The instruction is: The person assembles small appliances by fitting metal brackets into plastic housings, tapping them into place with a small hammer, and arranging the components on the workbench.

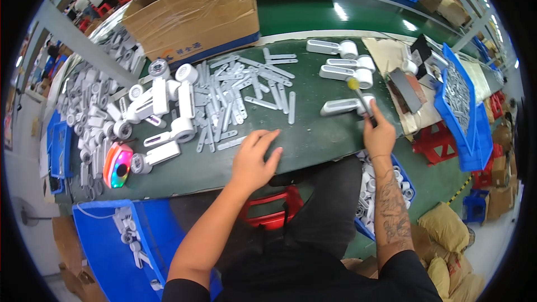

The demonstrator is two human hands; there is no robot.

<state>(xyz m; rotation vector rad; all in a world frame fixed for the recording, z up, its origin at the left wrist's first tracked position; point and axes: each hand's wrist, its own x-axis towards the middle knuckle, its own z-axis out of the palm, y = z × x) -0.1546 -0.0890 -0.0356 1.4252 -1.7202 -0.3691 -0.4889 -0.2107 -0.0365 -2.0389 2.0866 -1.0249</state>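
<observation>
My right hand (380,137) is closed round the dark handle of a small hammer with a yellow head (353,84). The hammer is raised above a white handheld fan body (340,106), whose round end is partly hidden behind the hand and tool. Further back, more white fan bodies (338,48) lie in a short column. My left hand (254,162) is held over the front of the green table (313,134), fingers apart and nothing in them. Just beyond its fingertips is a heap of flat grey plastic strips (230,92).
White fan parts (100,117) pile up at the left, beside a colourfully lit orange device (118,165). A cardboard box (193,14) stands at the back. To the right, a blue tray (458,98) holds small metal parts. Blue bins (106,246) flank my legs.
</observation>
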